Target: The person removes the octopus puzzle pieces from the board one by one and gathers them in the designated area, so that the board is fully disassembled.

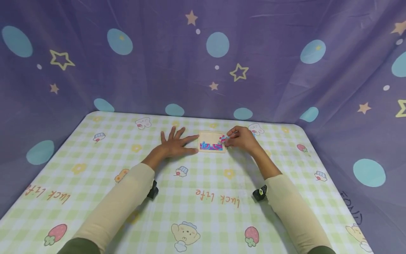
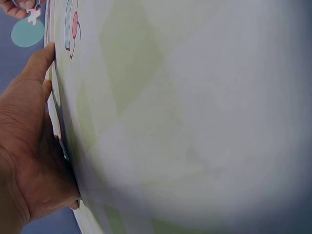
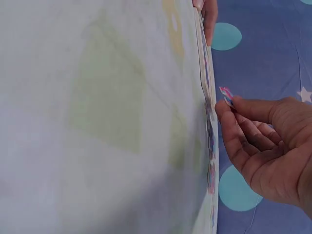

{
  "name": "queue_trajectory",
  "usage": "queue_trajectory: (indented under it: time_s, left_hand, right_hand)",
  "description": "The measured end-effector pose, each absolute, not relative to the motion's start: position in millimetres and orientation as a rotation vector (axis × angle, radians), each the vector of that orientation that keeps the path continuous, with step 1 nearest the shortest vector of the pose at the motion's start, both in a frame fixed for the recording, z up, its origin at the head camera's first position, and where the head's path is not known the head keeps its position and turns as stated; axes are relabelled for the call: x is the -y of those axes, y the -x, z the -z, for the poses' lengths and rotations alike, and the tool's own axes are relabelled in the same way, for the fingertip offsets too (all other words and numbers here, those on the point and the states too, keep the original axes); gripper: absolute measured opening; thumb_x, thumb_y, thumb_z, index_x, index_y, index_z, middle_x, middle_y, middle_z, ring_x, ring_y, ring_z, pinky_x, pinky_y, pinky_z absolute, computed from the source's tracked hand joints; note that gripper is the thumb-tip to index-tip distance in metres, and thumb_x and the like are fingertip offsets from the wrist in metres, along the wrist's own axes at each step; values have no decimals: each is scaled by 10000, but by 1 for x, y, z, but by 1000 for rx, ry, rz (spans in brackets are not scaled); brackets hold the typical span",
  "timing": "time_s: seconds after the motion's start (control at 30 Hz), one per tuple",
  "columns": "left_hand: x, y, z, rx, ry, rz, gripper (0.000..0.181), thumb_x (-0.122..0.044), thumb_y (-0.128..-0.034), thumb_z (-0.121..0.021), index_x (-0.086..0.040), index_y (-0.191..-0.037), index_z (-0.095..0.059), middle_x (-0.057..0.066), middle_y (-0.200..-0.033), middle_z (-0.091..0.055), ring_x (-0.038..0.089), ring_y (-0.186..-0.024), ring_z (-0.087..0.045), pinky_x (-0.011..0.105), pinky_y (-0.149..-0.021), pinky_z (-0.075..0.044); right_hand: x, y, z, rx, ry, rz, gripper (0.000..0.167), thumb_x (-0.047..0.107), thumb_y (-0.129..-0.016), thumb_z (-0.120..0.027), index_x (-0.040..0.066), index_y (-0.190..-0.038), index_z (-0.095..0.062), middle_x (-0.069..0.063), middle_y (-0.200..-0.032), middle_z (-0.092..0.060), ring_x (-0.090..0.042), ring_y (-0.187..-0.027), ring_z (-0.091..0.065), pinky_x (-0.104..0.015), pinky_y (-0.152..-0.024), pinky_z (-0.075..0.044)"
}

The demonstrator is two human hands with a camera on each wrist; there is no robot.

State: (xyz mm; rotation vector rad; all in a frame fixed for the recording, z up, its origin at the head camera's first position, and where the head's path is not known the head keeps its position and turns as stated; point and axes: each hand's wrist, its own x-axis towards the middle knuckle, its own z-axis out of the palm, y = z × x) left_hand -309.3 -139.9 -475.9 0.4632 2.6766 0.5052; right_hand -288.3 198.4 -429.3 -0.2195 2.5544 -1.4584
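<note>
A small wooden puzzle tray [image 1: 211, 151] lies on the table, its near part filled with purple, blue and pink pieces and its far part bare wood. My left hand [image 1: 173, 146] is spread flat at the left, thumb and index fingertips touching the tray's left edge; its palm [image 2: 29, 146] shows in the left wrist view. Above the tray's right edge, my right hand [image 1: 242, 138] pinches a pink and blue puzzle piece [image 1: 223, 138]. In the right wrist view that piece [image 3: 226, 94] sits between thumb and index finger of the right hand [image 3: 273, 146], raised off the table.
More colourful pieces [image 3: 211, 176] lie on the table beside the right hand, mostly hidden under it in the head view. A checked cloth [image 1: 206, 218] with printed figures covers the table. Behind it hangs a purple curtain [image 1: 177, 70] with stars and dots.
</note>
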Motion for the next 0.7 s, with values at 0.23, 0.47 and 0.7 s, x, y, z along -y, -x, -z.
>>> queue_trajectory:
  time_s: [0.23,0.47,0.7]
  left_hand:
    - [140,310,474,-2667,-471,-514,908,-945,-954,-519,-613,-1749,-233,7,-1926,139,390,-1728,342,826,-1278,242]
    - [140,309,474,-2672,-471,-521,890,-926,-966,-530,-611,-1748,-242,13,-1928,125,393,-1732,332,818,-1284,243]
    - [141,310,477,-2680,-476,-515,918,-976,-938,-502,-622,-1744,-241,11,-1929,124,390,-1734,329,813,-1281,254]
  right_hand:
    - [-212,284,430,-2547,255,1533,264,44,-1026,-780,-68,-1266,-767,-307,-1208,-813,-289,-909,-836,-406,-839,-709]
    - [-229,283,427,-2524,189,1595,326,47,-1036,-785,-89,-1331,-761,-310,-1203,-822,-189,-891,-825,-332,-843,-702]
    - [-249,278,421,-2515,165,1600,383,91,-1065,-760,-89,-1401,-721,-351,-1289,-774,-182,-965,-836,-377,-908,-705]
